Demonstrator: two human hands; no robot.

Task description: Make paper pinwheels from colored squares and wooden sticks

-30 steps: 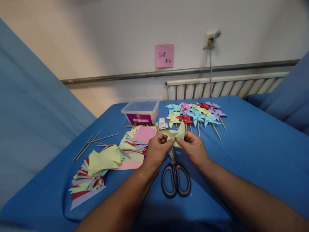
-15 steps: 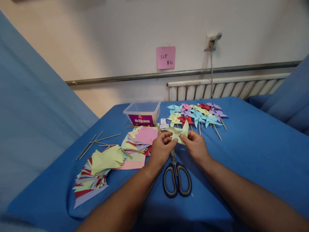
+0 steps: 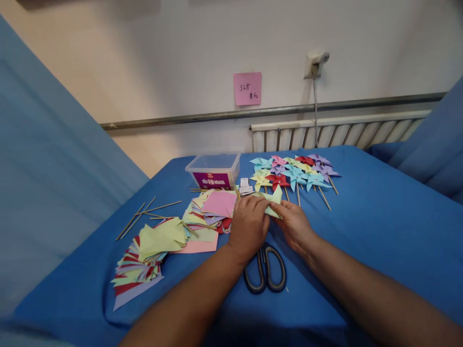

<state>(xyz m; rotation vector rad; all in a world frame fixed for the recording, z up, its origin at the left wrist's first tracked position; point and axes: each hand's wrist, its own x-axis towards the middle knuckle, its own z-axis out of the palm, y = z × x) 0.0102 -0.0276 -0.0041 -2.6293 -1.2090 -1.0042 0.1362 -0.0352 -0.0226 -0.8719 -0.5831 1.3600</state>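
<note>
A pale green paper [image 3: 273, 201] sits pinched between the left hand [image 3: 249, 222] and right hand [image 3: 295, 225], above scissors [image 3: 265, 270] on the blue worktop [image 3: 379, 226]. Pinwheels [image 3: 294, 171] lie beyond; a radiator [image 3: 340, 131] lines the wall.

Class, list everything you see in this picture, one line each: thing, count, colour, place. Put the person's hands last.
folded paper piece: one, pale green, held between both hands
scissors: one, dark handles, on the cloth under the wrists
paper squares: a loose pile, mixed colours, left of the hands
cut paper stack: one fanned heap, mixed colours, front left
wooden sticks: several, tan, far left
plastic box: one, clear, purple label, behind the paper
pinwheels: a cluster, mixed colours, back right
blue cloth: one, covers the surface
pink note: one, on the wall
left hand: over the paper
right hand: pinching the paper
</note>
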